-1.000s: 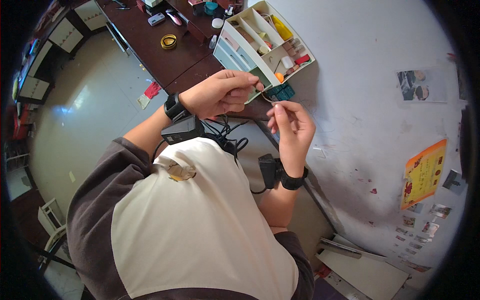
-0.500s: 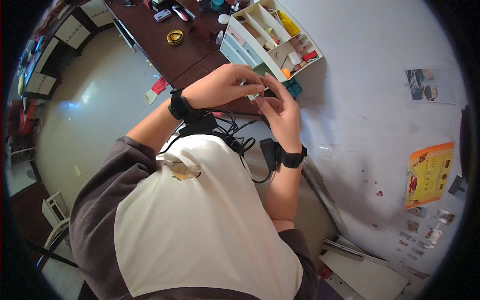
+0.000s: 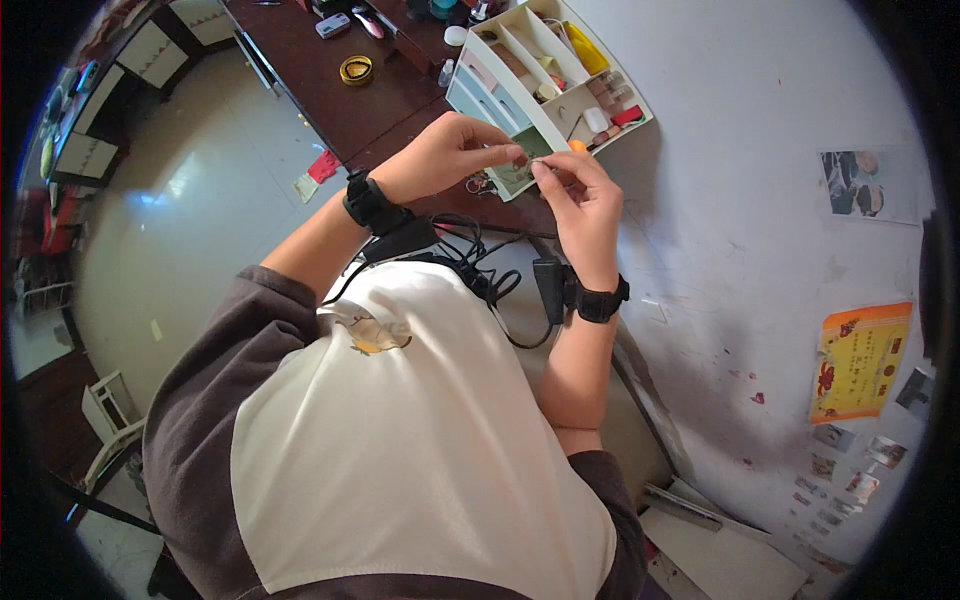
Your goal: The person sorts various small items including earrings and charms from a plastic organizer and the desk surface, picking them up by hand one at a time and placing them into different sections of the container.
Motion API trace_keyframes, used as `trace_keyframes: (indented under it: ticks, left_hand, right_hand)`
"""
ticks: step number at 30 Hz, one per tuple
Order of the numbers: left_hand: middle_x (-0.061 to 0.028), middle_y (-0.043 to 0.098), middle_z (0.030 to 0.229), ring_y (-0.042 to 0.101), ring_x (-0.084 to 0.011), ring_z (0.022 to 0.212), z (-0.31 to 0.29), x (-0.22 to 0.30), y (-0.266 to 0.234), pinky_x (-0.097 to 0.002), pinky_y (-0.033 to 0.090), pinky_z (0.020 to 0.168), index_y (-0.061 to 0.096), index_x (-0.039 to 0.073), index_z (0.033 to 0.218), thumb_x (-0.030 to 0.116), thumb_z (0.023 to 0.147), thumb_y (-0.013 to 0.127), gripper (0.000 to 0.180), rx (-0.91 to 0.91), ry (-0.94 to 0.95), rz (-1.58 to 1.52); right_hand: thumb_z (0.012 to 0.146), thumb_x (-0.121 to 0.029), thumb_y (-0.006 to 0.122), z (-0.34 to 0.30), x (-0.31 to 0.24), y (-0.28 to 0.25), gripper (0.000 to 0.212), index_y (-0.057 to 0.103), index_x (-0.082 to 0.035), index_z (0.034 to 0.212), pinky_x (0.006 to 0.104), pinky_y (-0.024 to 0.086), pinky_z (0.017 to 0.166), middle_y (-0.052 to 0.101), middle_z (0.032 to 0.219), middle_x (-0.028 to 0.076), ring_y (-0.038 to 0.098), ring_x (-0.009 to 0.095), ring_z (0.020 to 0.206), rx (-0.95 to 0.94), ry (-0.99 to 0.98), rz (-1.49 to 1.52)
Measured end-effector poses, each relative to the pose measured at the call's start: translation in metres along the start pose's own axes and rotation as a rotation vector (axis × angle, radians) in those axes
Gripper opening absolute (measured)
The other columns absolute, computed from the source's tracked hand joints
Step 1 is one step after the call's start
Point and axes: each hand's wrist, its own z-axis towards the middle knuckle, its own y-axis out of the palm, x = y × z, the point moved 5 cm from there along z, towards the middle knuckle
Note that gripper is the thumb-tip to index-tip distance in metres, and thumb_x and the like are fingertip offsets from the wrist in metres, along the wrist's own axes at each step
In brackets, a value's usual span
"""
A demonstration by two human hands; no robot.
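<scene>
I see my left hand (image 3: 440, 160) and right hand (image 3: 580, 200) pinch one tiny thing (image 3: 524, 165) together, above the white organizer box (image 3: 540, 70) on the worktop (image 3: 350, 110).

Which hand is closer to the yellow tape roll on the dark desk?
Left. The left hand is just right of and below the yellow tape roll; the right hand lies farther right, beyond the left hand.

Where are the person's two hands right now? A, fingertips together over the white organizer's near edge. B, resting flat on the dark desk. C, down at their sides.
A: left hand and right hand meet fingertip to fingertip by the white organizer.
</scene>
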Motion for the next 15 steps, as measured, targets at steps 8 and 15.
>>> trace_keyframes:
  ticks: [8, 15]
  left_hand:
    - [0.0051, 0.054, 0.064, 0.036, -0.0012, 0.052, 0.021, 0.006, 0.028, -0.0199, 0.031, 0.044, 0.063, 0.002, 0.114, 0.024, 0.093, 0.057, 0.031, -0.054, 0.106, -0.083]
    - [-0.0051, 0.068, 0.094, 0.058, -0.0052, 0.078, 0.037, 0.003, 0.044, -0.0216, 0.049, 0.072, 0.065, -0.001, 0.107, 0.016, 0.087, 0.063, 0.027, -0.139, 0.125, -0.266]
  right_hand:
    - [0.083, -0.012, 0.067, 0.014, -0.005, -0.031, 0.015, 0.065, 0.003, 0.088, 0.0198, 0.042, 0.061, 0.06, 0.074, 0.0, 0.051, 0.005, 0.067, 0.045, 0.035, -0.012]
    - [0.085, -0.013, 0.066, 0.009, -0.013, -0.051, 0.017, 0.066, 0.003, 0.091, 0.0188, 0.042, 0.063, 0.062, 0.077, -0.001, 0.052, 0.003, 0.068, 0.139, 0.111, 0.018]
